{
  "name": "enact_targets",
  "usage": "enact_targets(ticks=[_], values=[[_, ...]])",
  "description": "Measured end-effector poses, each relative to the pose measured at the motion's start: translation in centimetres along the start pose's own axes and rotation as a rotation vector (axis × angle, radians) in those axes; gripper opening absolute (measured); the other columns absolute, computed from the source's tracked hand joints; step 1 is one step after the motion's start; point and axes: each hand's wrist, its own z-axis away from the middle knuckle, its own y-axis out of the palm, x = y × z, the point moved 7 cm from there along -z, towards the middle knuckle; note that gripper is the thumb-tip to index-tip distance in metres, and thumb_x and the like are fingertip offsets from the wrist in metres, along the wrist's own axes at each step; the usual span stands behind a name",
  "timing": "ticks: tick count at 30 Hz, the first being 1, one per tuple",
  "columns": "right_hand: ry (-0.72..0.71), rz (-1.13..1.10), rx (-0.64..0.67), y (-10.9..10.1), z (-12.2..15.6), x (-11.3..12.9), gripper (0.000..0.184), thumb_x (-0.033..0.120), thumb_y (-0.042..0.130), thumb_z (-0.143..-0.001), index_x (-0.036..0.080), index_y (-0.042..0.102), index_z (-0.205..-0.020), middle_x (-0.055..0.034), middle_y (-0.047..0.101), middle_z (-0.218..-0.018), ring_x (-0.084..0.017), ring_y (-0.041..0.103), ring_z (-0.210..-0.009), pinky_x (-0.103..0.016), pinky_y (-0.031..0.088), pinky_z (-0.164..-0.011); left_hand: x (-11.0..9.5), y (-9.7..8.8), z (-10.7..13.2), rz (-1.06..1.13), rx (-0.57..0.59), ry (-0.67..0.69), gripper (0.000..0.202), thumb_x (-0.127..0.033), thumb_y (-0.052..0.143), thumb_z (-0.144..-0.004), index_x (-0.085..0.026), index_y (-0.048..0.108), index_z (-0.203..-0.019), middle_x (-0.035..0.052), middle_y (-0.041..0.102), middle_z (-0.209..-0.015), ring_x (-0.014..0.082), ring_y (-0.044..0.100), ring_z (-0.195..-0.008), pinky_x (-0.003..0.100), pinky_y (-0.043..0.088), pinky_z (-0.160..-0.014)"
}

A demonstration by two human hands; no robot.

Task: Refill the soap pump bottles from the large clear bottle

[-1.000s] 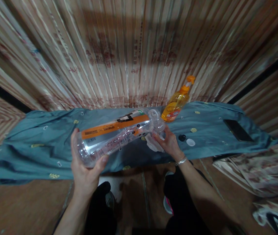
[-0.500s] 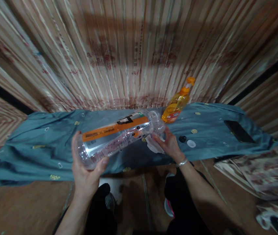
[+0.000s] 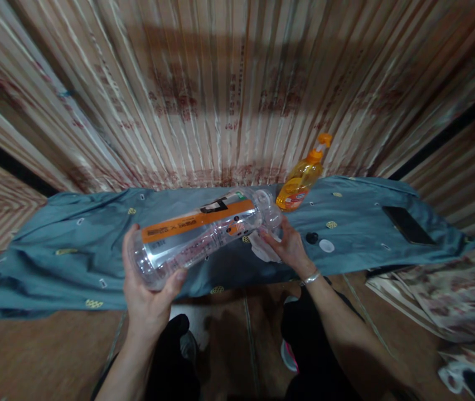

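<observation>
My left hand (image 3: pixel 148 289) grips the base of a large clear plastic bottle (image 3: pixel 204 231) with an orange and black label. The bottle lies nearly level above a blue-grey cloth (image 3: pixel 74 250), neck pointing right. My right hand (image 3: pixel 288 245) is at the bottle's neck, fingers curled around a crumpled white wipe (image 3: pixel 262 248) pressed near the mouth. A silver bracelet sits on that wrist. An orange pump bottle of liquid soap (image 3: pixel 300 181) stands just behind the neck.
A black cap (image 3: pixel 311 238) and a white cap (image 3: pixel 326 245) lie on the cloth right of my right hand. A dark phone (image 3: pixel 408 224) rests at the cloth's right end. Striped curtain behind, wooden floor below, patterned fabric at lower right.
Almost nothing has changed: both hands keep their hold, and the bottle has shifted only slightly with the camera's small movement.
</observation>
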Motion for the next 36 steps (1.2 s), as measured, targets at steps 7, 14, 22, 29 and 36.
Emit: enact_targets(ticks=[7,14,22,29,36], values=[[-0.033,-0.011,-0.021,0.03,0.04,0.11,0.066,0.057,0.070,-0.091,0.017,0.060,-0.143,-0.0182,0.079,-0.124,-0.036,0.079,-0.112,-0.051,0.065,-0.095,0.34,0.03,-0.09,0.035,0.006,-0.019,0.105,-0.061,0.092,-0.063,-0.034,0.054,-0.157,0.0090,0.067,-0.142,0.0351,0.065,-0.127,0.050,0.050,-0.115],[-0.032,-0.022,-0.029,0.01,0.06,0.15,0.063,0.054,0.071,-0.091,0.019,0.060,-0.142,-0.0172,0.079,-0.127,-0.036,0.079,-0.113,-0.051,0.065,-0.095,0.37,0.04,-0.10,0.037,-0.002,-0.028,0.107,-0.061,0.093,-0.061,-0.034,0.054,-0.157,0.0099,0.066,-0.144,0.0382,0.063,-0.130,0.056,0.047,-0.118],[-0.043,0.002,-0.024,0.01,0.03,0.37,0.065,0.057,0.068,-0.092,0.017,0.059,-0.142,-0.0178,0.080,-0.124,-0.035,0.080,-0.109,-0.049,0.066,-0.092,0.55,-0.11,-0.10,0.027,-0.006,-0.060,0.113,-0.063,0.093,-0.058,-0.030,0.053,-0.157,0.0135,0.060,-0.152,0.0442,0.058,-0.139,0.065,0.040,-0.124],[-0.049,-0.004,-0.030,-0.02,0.07,0.29,0.065,0.057,0.069,-0.092,0.018,0.059,-0.143,-0.0170,0.080,-0.123,-0.035,0.079,-0.110,-0.049,0.066,-0.092,0.27,-0.15,-0.06,-0.014,-0.003,-0.004,0.108,-0.065,0.090,-0.063,-0.031,0.052,-0.158,0.0110,0.060,-0.154,0.0403,0.060,-0.139,0.058,0.045,-0.122],[-0.013,-0.013,-0.012,-0.12,0.04,0.34,0.062,0.054,0.070,-0.090,0.019,0.060,-0.141,-0.0160,0.081,-0.120,-0.035,0.080,-0.106,-0.048,0.066,-0.089,0.19,0.02,-0.03,-0.009,0.017,-0.013,0.105,-0.063,0.089,-0.066,-0.031,0.051,-0.158,0.0108,0.061,-0.151,0.0396,0.061,-0.137,0.057,0.046,-0.122]])
